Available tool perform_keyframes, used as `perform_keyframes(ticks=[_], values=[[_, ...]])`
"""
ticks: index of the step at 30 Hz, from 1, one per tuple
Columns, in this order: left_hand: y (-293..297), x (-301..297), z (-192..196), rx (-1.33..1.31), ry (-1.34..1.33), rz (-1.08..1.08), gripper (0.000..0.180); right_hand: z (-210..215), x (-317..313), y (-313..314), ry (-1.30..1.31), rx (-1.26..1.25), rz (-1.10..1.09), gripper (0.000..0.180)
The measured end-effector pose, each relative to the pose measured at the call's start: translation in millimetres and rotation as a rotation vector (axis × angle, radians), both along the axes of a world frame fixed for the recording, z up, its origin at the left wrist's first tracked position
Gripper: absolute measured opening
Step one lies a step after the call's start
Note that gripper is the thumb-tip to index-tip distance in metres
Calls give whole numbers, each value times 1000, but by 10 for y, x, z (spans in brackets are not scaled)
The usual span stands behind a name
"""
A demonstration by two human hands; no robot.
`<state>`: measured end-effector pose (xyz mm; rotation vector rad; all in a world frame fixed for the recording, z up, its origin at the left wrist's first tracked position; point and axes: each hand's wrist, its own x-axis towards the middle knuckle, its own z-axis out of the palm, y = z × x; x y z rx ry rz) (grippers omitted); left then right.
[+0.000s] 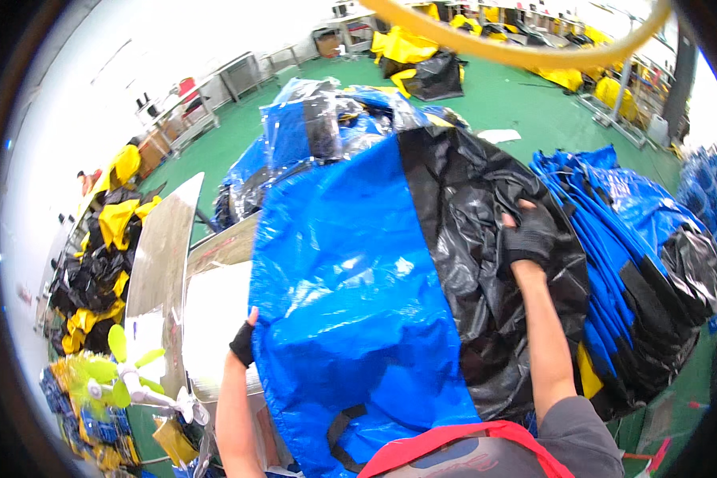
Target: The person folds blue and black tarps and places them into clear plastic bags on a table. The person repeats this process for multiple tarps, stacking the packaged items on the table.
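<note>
A large blue-and-black tarpaulin sheet [350,263] spreads in front of me, smooth on its blue side and crumpled on its black side. A black strap loop [342,438] shows at its near edge. My left hand [244,341], in a black fingerless glove, grips the sheet's left edge; part of its fingers is hidden behind the edge. On the black side, my right hand [529,235], gloved the same way, has its fingers bent into the wrinkled material.
Folded blue-and-black tarpaulins [613,271] are stacked at the right. Beyond the sheet lie plastic-wrapped blue bundles [303,119]. A wooden board [163,239] and a green-bladed fan [127,370] stand at the left. A yellow ring-shaped bar [526,56] crosses the top.
</note>
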<state>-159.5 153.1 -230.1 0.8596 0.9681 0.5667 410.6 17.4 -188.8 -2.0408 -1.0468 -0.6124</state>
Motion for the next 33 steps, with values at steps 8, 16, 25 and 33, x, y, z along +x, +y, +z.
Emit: perform_keyframes(ticks=[8,16,25,33], values=[[371,234,-371,-47,-63,-64,79,-360,275,84,282,-753,-281,82],[637,-862,-328,288,460,305,68,-567,569,397,76,-911,59,29],[440,-1095,-350,425,835,495,37,74,-564,98,-119,-519,599,45],[943,-1340,-964,815,1158,603,30,-601,621,-484,-400,-1145,358,54]])
